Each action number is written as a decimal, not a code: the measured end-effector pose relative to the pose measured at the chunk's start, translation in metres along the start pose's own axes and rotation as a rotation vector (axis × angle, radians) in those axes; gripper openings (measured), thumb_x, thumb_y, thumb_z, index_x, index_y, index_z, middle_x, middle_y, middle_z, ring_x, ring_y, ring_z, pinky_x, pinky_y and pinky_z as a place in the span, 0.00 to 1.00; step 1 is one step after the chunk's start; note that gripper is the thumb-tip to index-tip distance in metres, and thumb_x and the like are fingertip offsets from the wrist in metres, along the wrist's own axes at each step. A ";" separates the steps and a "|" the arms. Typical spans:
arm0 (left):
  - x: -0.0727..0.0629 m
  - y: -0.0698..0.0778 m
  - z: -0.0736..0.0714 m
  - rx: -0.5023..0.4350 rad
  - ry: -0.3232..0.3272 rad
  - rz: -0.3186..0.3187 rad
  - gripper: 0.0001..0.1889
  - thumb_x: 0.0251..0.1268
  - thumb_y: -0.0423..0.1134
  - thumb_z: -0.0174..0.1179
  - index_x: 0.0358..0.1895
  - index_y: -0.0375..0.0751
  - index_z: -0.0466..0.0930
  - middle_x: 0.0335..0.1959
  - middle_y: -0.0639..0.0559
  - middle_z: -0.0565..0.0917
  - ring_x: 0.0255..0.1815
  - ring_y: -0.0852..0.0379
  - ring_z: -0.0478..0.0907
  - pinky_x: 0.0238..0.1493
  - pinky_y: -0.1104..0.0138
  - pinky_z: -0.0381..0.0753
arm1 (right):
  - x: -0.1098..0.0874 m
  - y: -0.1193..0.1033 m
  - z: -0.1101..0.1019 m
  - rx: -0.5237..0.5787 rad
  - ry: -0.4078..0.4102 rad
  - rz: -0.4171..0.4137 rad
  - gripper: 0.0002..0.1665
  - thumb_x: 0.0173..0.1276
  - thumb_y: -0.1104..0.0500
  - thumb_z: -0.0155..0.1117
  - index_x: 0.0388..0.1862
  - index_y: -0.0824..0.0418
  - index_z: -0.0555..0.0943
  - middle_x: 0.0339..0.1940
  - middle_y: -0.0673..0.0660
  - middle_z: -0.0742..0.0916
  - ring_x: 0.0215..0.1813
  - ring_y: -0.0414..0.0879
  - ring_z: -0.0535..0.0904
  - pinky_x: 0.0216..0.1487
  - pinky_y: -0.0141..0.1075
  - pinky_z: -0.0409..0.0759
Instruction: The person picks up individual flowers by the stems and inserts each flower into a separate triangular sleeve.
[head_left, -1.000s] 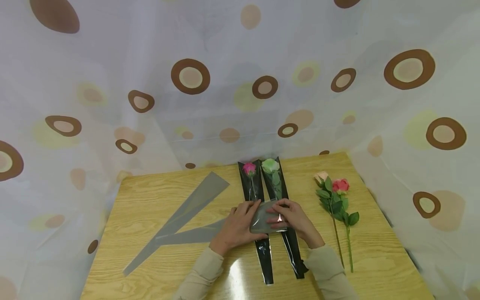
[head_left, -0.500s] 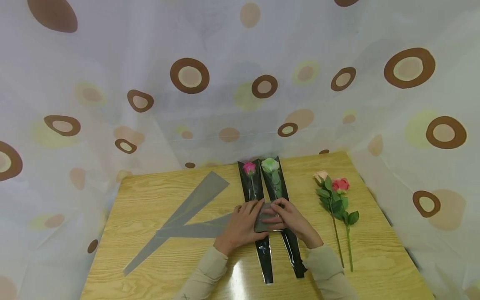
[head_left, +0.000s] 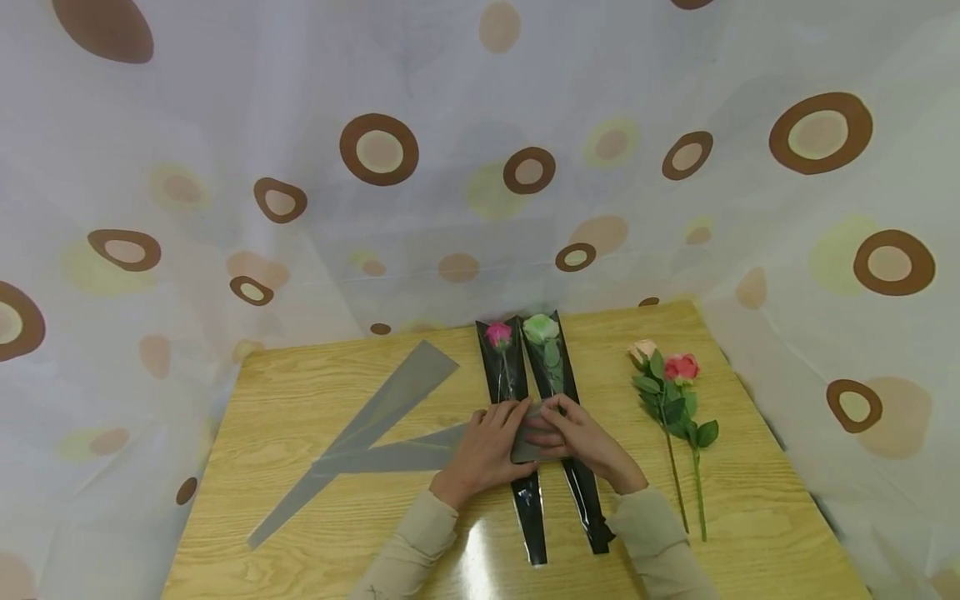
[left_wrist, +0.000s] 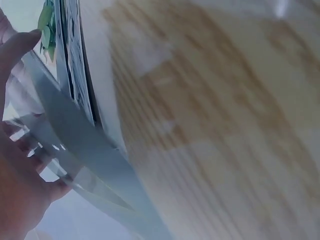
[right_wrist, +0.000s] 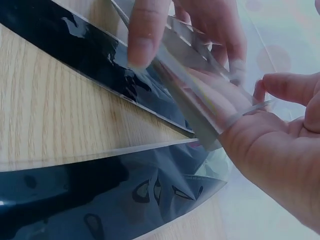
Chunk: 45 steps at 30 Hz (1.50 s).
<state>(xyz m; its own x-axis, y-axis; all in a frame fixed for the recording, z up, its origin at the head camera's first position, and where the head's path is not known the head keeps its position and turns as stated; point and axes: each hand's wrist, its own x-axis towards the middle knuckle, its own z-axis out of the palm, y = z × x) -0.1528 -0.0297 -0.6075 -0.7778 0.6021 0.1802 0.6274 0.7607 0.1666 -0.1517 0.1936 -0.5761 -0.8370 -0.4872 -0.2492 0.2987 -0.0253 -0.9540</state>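
A grey flower sleeve with a clear front is held above the table, its narrow tail trailing left. My left hand grips its wide end between thumb and fingers. My right hand has several fingers behind the clear film, while its thumb and index finger pinch near the mouth; the film lies over those fingers in the right wrist view. Below the hands lie two black sleeves, one with a magenta rose, the other with a pale green rose. Their middles are partly hidden by the hands.
Another grey sleeve lies slantwise on the wooden table at left, crossed by the held one's tail. At right lie two unwrapped roses, one peach and one coral pink. A patterned sheet surrounds the table.
My left hand has shifted slightly right and toward my right hand, the sleeve moving with it. More of my right fingers now sits behind the film.
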 end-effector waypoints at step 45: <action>0.004 -0.004 0.008 -0.218 0.012 -0.050 0.45 0.64 0.59 0.72 0.80 0.46 0.64 0.58 0.50 0.79 0.47 0.57 0.77 0.49 0.62 0.81 | -0.013 -0.014 -0.003 -0.120 0.354 -0.027 0.26 0.88 0.53 0.51 0.62 0.77 0.79 0.53 0.61 0.90 0.46 0.36 0.88 0.53 0.30 0.87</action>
<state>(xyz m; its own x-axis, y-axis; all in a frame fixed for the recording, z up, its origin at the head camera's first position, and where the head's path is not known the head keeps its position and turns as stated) -0.1581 -0.0282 -0.6154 -0.8086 0.5608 0.1777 0.5820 0.7185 0.3808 -0.1464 0.2024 -0.5605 -0.9569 -0.1547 -0.2459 0.2361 0.0789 -0.9685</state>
